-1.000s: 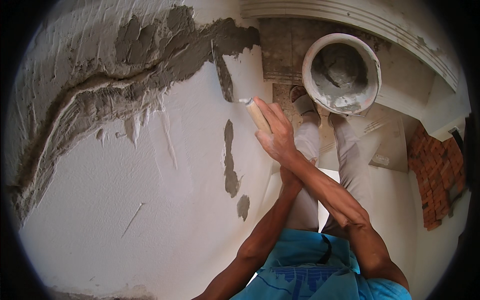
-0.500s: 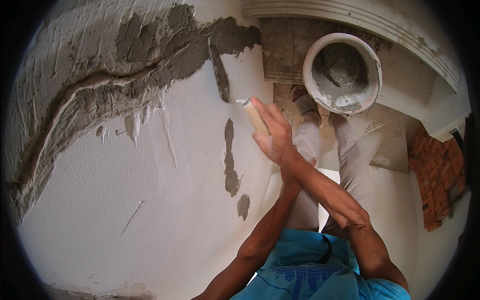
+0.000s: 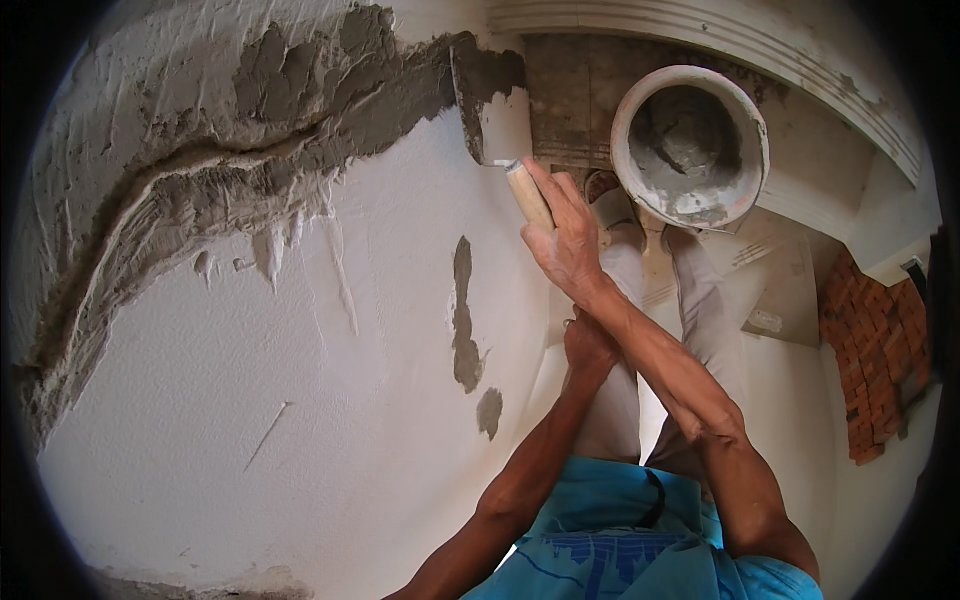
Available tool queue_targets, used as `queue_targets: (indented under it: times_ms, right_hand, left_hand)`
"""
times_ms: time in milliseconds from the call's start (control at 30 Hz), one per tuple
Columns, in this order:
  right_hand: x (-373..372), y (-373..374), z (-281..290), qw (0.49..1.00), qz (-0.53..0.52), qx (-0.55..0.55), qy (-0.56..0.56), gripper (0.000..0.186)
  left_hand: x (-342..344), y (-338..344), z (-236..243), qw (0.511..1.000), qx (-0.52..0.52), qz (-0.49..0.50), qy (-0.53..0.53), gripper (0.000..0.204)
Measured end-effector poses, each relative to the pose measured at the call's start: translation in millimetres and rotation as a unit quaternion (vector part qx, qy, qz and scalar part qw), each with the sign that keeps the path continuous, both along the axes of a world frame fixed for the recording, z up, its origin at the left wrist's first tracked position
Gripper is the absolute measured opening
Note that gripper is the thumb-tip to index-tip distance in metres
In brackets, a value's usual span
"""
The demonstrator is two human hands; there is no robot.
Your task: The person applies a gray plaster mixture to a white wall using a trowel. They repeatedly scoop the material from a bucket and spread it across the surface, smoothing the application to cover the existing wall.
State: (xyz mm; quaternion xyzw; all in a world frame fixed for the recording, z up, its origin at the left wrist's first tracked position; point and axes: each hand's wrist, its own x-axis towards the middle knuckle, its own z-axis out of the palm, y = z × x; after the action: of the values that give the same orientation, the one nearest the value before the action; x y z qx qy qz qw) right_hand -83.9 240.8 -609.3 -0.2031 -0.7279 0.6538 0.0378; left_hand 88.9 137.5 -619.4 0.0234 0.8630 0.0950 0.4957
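My right hand grips the wooden handle of a trowel. The trowel's blade carries grey mortar and lies flat against the white wall, at the right end of a thick band of wet grey mortar. My left hand sits just below, fingers curled, pressed against the underside of my right wrist; nothing shows in it. Two narrow mortar smears mark the wall under the trowel.
A white bucket with grey mortar in its bottom stands on the floor by my feet. A stack of red bricks is at the right. A ribbed white moulding runs along the top right.
My right hand has moved the trowel up the wall, from above the smears to the end of the mortar band. The blade now lies broad against the wall. My left hand followed.
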Motion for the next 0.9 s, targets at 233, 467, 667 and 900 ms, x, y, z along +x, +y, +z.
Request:
queue_targets:
  times_ms: [233,467,667,900]
  right_hand:
    - [13.9,-12.9,24.3,0.998,0.009,-0.013,0.065,0.079]
    - [11.9,-6.3,10.1,0.999,-0.024,-0.009,0.019,0.075]
    - [-18.8,8.3,-28.5,0.999,-0.023,0.024,0.000,0.072]
    - [-0.8,1.0,-6.7,0.999,0.007,-0.027,0.038,0.072]
  left_hand:
    - [-10.3,13.5,17.7,0.996,-0.032,0.079,-0.007,0.099]
    - [-27.2,11.6,19.7,0.992,-0.018,0.061,-0.105,0.083]
    - [-32.6,29.2,23.8,0.996,-0.077,0.039,-0.014,0.056]
    - [-25.0,15.4,17.5,1.000,-0.011,0.003,0.009,0.053]
